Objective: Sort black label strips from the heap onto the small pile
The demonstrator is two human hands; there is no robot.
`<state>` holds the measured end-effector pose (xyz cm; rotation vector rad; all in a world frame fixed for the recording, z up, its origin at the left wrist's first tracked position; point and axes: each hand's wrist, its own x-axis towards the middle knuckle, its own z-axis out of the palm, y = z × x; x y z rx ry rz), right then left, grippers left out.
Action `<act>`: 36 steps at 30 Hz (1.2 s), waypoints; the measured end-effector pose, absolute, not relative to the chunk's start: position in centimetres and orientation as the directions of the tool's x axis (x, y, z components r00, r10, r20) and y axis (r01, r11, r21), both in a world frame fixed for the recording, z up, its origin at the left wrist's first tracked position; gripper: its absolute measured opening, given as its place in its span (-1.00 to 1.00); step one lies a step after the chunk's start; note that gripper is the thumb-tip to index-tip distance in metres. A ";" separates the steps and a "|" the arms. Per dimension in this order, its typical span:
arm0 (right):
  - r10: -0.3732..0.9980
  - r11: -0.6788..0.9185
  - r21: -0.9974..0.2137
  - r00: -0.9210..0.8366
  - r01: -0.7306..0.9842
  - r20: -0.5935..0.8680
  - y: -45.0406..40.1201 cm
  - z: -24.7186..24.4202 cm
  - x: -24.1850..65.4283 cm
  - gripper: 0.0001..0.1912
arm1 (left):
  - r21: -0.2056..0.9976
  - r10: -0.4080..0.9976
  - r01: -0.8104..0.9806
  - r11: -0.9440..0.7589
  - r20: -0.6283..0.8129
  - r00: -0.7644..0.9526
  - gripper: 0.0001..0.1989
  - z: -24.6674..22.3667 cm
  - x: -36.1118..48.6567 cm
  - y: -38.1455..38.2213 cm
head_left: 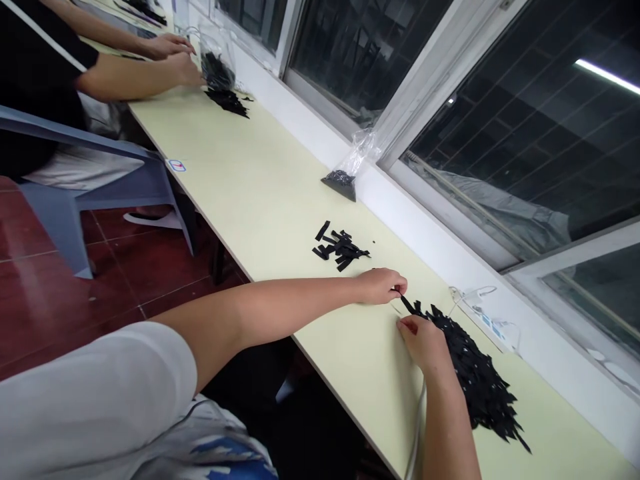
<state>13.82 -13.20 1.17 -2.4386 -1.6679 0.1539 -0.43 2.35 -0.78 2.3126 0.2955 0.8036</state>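
Note:
My left hand (383, 285) is closed in a pinch on one end of a short black fabric strip (407, 305), just above the table. My right hand (424, 339) is close by, thumb and fingers pressed together; what lies between them, if anything, is hidden. Beside and partly behind my right hand spreads a large heap of black strips (475, 373), some with small pale specks. A smaller group of loose black strips (345, 248) lies on the table beyond my left hand.
The long pale table (270, 180) runs along a windowed wall. A clear bag with dark pieces (343, 181) stands against the sill. A power strip (487, 325) with cables is by the wall, and a pale cable (419, 427) runs near my right forearm. At the far left, a co-worker's hands (180, 63) are near another bag (219, 63).

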 end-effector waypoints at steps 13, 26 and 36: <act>0.839 -0.197 -0.379 0.355 0.904 0.412 -13.8 2.0 12.1 -0.86 | 0.655 0.376 -0.011 -0.756 0.448 0.811 -0.92 0.3 -1.6 2.2; 0.752 -0.062 -0.674 0.478 0.736 0.454 -13.4 1.3 12.5 -0.62 | 0.526 0.157 -0.203 -0.826 0.560 0.813 -0.88 1.3 -1.2 1.1; 0.802 -0.004 -0.771 0.462 0.637 0.379 -13.2 1.0 12.1 -0.59 | 0.522 0.167 -0.184 -0.833 0.554 0.816 -0.89 0.8 -1.3 1.2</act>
